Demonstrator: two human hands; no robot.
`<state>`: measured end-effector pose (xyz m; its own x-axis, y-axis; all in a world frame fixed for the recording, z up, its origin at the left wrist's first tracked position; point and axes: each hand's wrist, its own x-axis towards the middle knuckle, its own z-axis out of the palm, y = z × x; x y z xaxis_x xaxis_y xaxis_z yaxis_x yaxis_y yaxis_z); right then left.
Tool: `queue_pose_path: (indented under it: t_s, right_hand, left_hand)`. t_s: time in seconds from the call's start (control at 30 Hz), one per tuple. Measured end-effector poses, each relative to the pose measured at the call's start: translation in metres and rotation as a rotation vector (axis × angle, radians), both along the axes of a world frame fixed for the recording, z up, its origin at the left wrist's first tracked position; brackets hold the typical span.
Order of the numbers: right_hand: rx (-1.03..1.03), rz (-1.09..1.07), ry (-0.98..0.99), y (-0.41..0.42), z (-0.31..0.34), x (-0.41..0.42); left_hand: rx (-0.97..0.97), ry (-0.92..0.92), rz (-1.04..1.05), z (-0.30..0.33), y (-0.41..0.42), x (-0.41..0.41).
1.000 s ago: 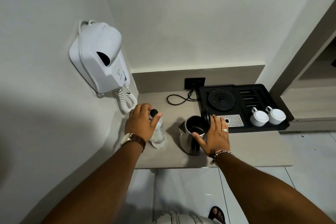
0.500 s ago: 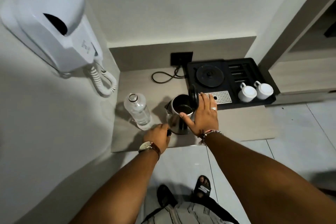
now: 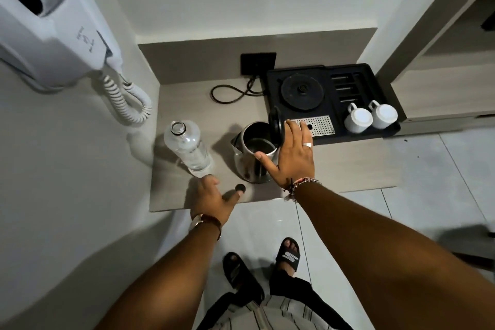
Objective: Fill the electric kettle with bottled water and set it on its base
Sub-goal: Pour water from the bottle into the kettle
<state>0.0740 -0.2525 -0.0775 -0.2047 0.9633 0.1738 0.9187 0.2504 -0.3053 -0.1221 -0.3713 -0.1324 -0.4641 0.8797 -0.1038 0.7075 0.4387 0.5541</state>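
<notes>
A steel kettle stands on the grey counter with its black lid tipped up. My right hand lies over the handle side, thumb against the kettle's wall and fingers stretched past the lid. To the left stands a clear water bottle, uncapped. Its black cap lies on the counter at the thumb tip of my left hand, which is spread just below the bottle's foot and holds nothing. The round kettle base sits bare in the black tray at the back right.
Two white cups stand upside down on the tray's right side, beside a perforated drip plate. A black cord loops to the wall socket. A wall-mounted hair dryer with a coiled cable juts out at the left.
My left hand took the cap off the bottle, carried it to the counter's front edge and let it go there. The right hand stayed on the kettle. The view tilted downward.
</notes>
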Motion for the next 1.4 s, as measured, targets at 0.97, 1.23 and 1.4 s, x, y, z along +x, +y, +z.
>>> queue_pose_path:
  t_s: [0.97, 1.23, 1.4]
  right_hand:
    - [-0.069, 0.037, 0.005, -0.001, 0.011, 0.005]
    - [-0.055, 0.036, 0.015, -0.001, 0.01, 0.005]
    - [-0.057, 0.04, 0.005, -0.001, 0.009, 0.003]
  left_hand:
    - [-0.523, 0.599, -0.51, 0.191, 0.087, -0.001]
    - [-0.655, 0.735, -0.588, 0.209, 0.093, 0.014]
    - [-0.676, 0.744, -0.597, 0.209, 0.092, 0.011]
